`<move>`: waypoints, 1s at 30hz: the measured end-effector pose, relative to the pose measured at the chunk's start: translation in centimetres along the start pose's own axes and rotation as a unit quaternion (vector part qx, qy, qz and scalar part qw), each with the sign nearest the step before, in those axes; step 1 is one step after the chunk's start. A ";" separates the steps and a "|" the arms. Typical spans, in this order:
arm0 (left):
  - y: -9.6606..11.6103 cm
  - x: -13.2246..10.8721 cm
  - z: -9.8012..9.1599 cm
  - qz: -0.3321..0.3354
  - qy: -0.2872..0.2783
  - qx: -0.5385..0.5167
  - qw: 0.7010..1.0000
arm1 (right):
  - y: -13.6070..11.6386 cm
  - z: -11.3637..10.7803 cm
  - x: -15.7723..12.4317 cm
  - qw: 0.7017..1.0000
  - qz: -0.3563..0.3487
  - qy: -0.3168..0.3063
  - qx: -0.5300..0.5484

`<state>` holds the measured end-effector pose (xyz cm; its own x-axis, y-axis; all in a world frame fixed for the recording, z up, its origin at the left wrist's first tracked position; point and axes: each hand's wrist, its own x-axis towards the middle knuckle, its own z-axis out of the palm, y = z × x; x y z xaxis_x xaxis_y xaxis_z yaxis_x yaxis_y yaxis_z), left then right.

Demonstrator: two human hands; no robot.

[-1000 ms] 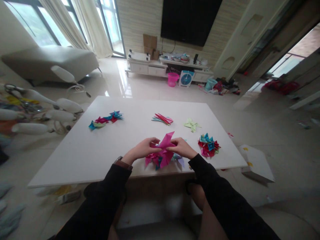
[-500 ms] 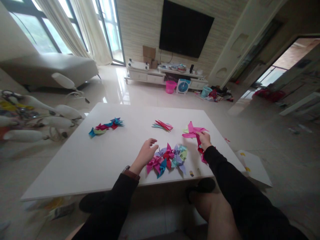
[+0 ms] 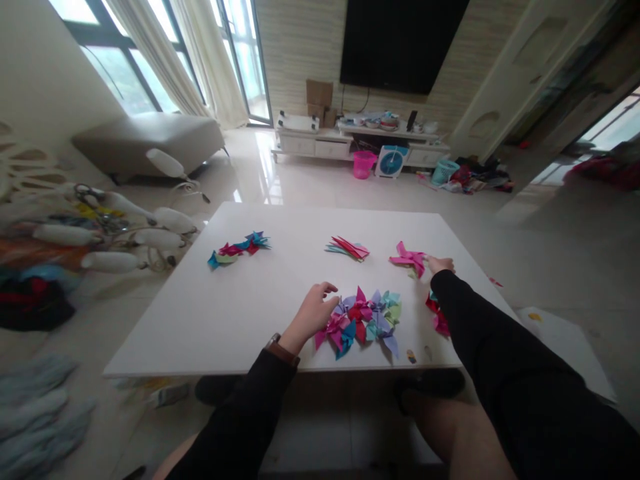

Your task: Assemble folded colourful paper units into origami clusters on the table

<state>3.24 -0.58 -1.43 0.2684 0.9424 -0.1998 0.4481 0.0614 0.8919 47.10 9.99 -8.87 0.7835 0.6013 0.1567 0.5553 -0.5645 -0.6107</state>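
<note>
My right hand (image 3: 442, 265) is closed, its fingertips pinching the right edge of a pink folded-paper pinwheel shape (image 3: 408, 256). A light green paper piece (image 3: 412, 273) shows partly beneath the pink one. My left hand (image 3: 316, 308) hovers open with bent fingers, just left of a cluster of origami flowers (image 3: 359, 313) in pink, red, lilac, blue and green. Below my right sleeve lie red and pink folded pieces (image 3: 439, 317), partly hidden by the arm.
On the white table (image 3: 240, 327) are a stack of red and teal folded papers (image 3: 349, 249) and a row of coloured folded pieces (image 3: 239, 249). Small stickers lie by the near edge. A lamp with white shades (image 3: 113, 262) stands left; a white board (image 3: 565, 340) is at right.
The view has swung left, so the table sits further right. My right hand has shifted to the pink piece's right edge, and that piece has turned and sits lower, over the green one.
</note>
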 end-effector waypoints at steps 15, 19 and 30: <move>2.1 -0.9 -1.2 0.087 0.079 -0.086 0.989 | -14.9 4.2 -10.2 0.925 -0.317 -0.195 -0.080; 3.0 -1.5 -2.4 0.044 0.103 -0.138 0.984 | -21.9 9.5 -19.1 0.854 -0.425 -0.291 -0.074; 1.9 -1.6 -8.3 0.046 0.183 -0.167 0.968 | -32.3 21.3 -33.1 0.784 -0.454 -0.408 -0.111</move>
<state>-3.44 0.81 3.96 -0.0522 0.9986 -0.0106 0.1196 0.0168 0.9927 -2.72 20.44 -10.86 -0.3530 0.9227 -0.1552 0.8866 0.2768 -0.3706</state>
